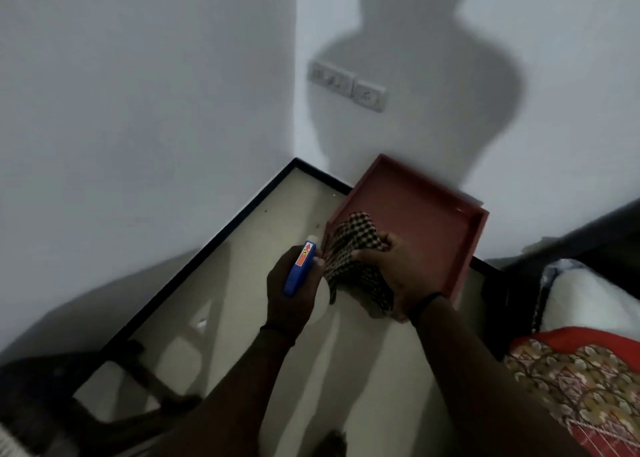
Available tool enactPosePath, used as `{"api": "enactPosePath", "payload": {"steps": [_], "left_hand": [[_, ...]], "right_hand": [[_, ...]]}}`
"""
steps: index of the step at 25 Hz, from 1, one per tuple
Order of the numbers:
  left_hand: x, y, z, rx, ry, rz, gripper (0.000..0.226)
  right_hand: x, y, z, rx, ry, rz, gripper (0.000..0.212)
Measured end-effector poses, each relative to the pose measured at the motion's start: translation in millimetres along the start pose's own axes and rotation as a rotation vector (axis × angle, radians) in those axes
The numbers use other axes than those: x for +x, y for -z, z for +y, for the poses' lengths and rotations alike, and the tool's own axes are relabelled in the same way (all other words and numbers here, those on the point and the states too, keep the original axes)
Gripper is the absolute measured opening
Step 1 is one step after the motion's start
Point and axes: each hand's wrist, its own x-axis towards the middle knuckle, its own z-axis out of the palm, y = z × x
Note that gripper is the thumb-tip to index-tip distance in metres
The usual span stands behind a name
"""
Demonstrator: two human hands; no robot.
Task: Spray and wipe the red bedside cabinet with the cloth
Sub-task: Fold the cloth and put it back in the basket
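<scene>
Looking down, head view, at a room corner in dim, slightly blurred light.

Task thing: red square bedside cabinet point(429, 214), its top with a raised rim, stands against the white wall point(138, 93) just beside the bed. It sits on a beige tiled floor point(242, 235) edged by a black skirting strip point(225, 231).

Cloth: black-and-cream checked cloth point(346, 245) lies bunched on the near-left corner of the cabinet top. Part of it hangs over the near edge.

Right hand point(398, 269): fingers curled into the cloth, gripping it against the cabinet top. Thin black band point(425, 301) on the wrist.

Left hand point(294, 287): closed round a white spray bottle with a blue head and a red-orange label point(300, 266). It is held over the floor, just left of the cabinet and touching the cloth's left edge. Nozzle end points away from the person. Dark band on this wrist too.

Surroundings:
- Two grey switch plates point(348, 84) on the wall above the cabinet.
- The person's shadow point(433, 103) falls across that wall.
- Bed point(581, 380) at right, with a red patterned cover and a white pillow point(595, 297).
- Dark wooden chair point(69, 391) at lower left, partly out of frame.
</scene>
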Motion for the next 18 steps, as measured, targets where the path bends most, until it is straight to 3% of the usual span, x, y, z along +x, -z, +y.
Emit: {"api": "enactPosePath", "payload": {"steps": [6, 13, 18], "left_hand": [[-57.1, 105.6, -31.8, 0.116, 0.079, 0.344, 0.017], [-134.6, 245.9, -42.5, 0.145, 0.132, 0.736, 0.019], [-183.8, 320.9, -28.8, 0.020, 0.128, 0.956, 0.024]], "right_hand": [[5.0, -124.9, 62.9, -0.127, -0.028, -0.235, 0.027], [-53.1, -283.6, 124.9, -0.229, -0.063, -0.545, 0.031], [-111.0, -366.8, 153.3, -0.239, -0.038, -0.605, 0.030]]}}
